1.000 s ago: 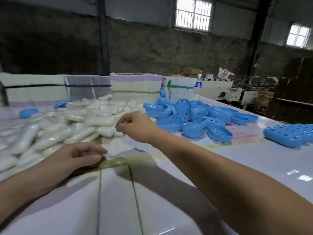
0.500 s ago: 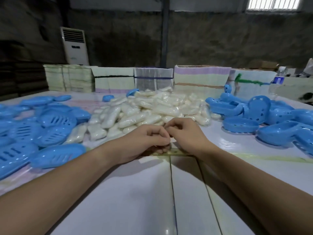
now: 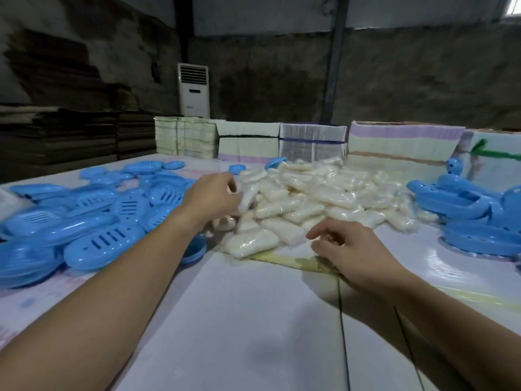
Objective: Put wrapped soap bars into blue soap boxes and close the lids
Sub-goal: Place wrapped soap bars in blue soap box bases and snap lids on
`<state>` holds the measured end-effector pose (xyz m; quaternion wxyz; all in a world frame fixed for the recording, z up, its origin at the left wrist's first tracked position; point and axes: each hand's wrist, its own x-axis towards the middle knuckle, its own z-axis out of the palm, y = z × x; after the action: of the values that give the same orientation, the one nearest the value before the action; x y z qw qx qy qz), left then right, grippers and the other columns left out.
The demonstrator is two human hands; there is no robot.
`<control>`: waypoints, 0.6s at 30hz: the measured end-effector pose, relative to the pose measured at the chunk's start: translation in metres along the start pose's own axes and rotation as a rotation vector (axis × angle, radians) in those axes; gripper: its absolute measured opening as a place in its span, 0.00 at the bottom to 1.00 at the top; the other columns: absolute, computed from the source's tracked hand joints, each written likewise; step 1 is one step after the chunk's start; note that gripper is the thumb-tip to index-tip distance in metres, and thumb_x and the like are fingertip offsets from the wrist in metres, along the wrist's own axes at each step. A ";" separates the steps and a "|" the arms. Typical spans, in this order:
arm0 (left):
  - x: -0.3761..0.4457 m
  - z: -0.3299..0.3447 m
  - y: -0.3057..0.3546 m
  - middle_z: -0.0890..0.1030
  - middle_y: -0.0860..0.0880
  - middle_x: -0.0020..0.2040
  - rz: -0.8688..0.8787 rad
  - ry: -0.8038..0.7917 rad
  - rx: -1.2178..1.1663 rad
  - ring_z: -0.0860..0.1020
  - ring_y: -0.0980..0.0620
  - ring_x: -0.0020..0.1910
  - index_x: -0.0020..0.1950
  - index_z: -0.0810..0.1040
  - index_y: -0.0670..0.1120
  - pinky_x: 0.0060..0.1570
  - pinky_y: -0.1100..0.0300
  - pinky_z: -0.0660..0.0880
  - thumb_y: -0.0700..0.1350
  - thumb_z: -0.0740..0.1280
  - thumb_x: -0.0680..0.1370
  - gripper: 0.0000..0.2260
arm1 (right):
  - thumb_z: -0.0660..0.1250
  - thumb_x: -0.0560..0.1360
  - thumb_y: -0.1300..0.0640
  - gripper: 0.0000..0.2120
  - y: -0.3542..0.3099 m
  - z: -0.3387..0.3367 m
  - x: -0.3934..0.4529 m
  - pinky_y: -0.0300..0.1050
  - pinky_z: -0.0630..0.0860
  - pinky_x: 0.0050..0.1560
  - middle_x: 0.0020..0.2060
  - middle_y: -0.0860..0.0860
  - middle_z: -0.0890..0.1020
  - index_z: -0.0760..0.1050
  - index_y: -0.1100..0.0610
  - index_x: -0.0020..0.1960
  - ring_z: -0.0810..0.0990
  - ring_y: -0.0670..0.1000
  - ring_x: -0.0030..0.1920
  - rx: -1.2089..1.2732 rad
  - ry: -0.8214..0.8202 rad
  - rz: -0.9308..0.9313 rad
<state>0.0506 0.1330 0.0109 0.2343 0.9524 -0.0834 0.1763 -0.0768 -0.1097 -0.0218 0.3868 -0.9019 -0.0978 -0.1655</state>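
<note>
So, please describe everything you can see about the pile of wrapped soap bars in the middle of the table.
The pile of wrapped soap bars is a loose heap of many cream-white oblong bars, each in clear, shiny film. They lie at mixed angles on the white table, between two groups of blue box parts. The left hand reaches into its left edge, fingers at one bar. The right hand hovers by its near edge, holding nothing.
</note>
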 end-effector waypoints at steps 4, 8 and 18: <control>0.012 0.003 -0.036 0.72 0.45 0.65 -0.222 -0.180 0.350 0.67 0.40 0.66 0.60 0.75 0.52 0.62 0.44 0.71 0.45 0.64 0.77 0.12 | 0.68 0.74 0.59 0.07 0.003 0.000 0.000 0.33 0.68 0.33 0.29 0.45 0.77 0.80 0.47 0.44 0.75 0.43 0.31 0.012 0.000 0.002; 0.019 0.005 -0.053 0.74 0.43 0.66 -0.252 -0.203 0.265 0.71 0.39 0.65 0.63 0.76 0.47 0.62 0.45 0.73 0.43 0.61 0.79 0.14 | 0.68 0.73 0.59 0.07 0.006 0.000 0.001 0.35 0.69 0.35 0.32 0.51 0.79 0.81 0.47 0.43 0.78 0.49 0.36 0.001 -0.004 -0.008; 0.022 0.014 -0.047 0.77 0.47 0.57 -0.079 -0.054 -0.045 0.75 0.51 0.48 0.51 0.76 0.53 0.43 0.57 0.73 0.35 0.61 0.76 0.13 | 0.69 0.73 0.60 0.08 0.006 0.002 0.001 0.34 0.68 0.34 0.28 0.46 0.76 0.81 0.48 0.43 0.73 0.43 0.31 0.034 -0.026 -0.024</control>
<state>0.0868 0.1655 -0.0122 0.2602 0.9538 -0.0558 0.1391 -0.0735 -0.1116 -0.0267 0.3987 -0.8960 -0.1166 -0.1569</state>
